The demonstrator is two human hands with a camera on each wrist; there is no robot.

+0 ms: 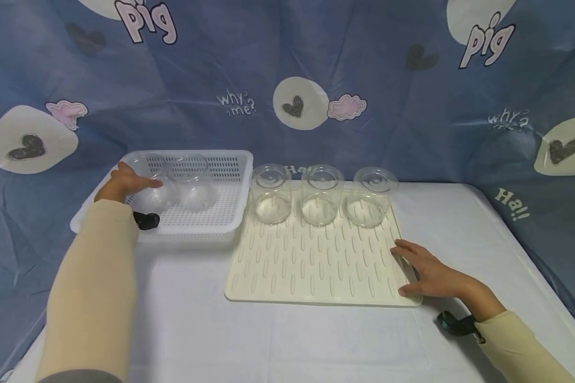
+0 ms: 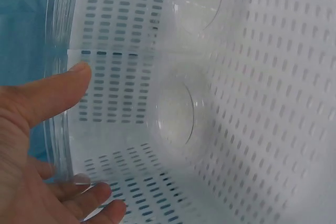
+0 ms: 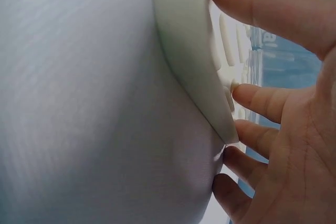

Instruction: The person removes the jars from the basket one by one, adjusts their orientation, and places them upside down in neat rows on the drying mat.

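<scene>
Two clear round plastic jars with lids, a left one (image 1: 154, 201) and a right one (image 1: 197, 198), stand in the left part of a white perforated basket (image 1: 232, 213). My left hand (image 1: 124, 183) grips the left jar near its top. Its thumb (image 2: 73, 85) lies at the lid's rim in the left wrist view, and its fingers spread round the opposite side. On the cream mat (image 1: 292, 287), my right hand (image 1: 428, 274) rests at the right edge near the front corner. Its fingers are loosely spread, the thumb (image 3: 273, 1) right at the mat's edge.
Three more clear lidded jars stand in a row along the mat's back: a left one (image 1: 272, 207), a middle one (image 1: 319, 210) and a right one (image 1: 366, 211). A white cloth (image 1: 196, 324) covers the table. Behind it hangs a blue printed curtain (image 1: 249, 48).
</scene>
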